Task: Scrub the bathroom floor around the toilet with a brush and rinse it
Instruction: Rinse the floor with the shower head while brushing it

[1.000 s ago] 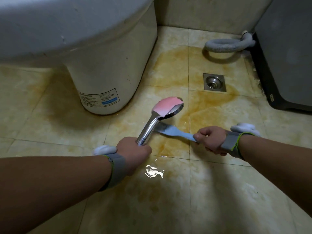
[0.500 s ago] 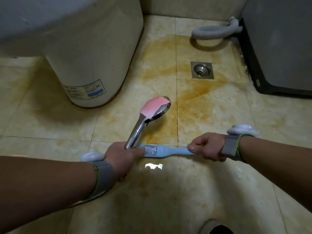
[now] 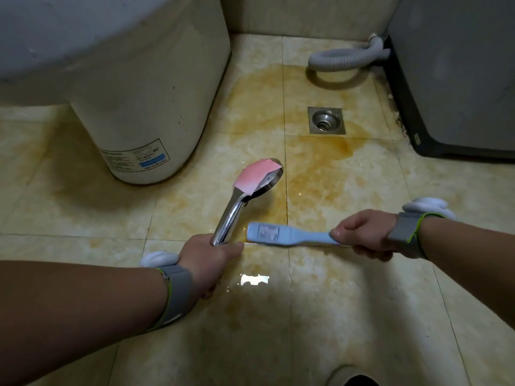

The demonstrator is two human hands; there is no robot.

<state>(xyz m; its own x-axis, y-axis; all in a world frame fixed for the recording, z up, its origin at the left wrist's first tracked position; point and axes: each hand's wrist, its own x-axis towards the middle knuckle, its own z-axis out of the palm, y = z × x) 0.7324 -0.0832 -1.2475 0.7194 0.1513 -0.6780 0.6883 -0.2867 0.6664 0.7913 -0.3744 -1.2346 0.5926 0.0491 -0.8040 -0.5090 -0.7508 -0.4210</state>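
dark rounded shape point(image 3: 358, 381) cut off by the bottom edge. tiled floor point(image 3: 348, 316) is yellowish and wet, with a bright glare patch point(image 3: 254, 279) between the forearms. grey wristbands on both wrists.

left hand point(image 3: 207, 256): fingers wrapped round the chrome handle of the shower head point(image 3: 259, 176). its head angles up and away to the right, face down toward the tile, pink patch on its back.

right hand point(image 3: 362, 232): fist closed round the handle end of the pale blue brush point(image 3: 281, 234). brush lies roughly level across a grout line, head pointing at the left hand, tip just beside the thumb. motion blur here, so it may be on the tile or just above it.

toilet point(image 3: 145, 101) base is far left, label low on its front, near the shower head but apart from it. orange-brown stain point(image 3: 264, 107) runs from there to the square metal floor drain point(image 3: 326, 120). behind it a grey corrugated hose point(image 3: 342, 58) curls from the grey appliance point(image 3: 457, 73) at far right.
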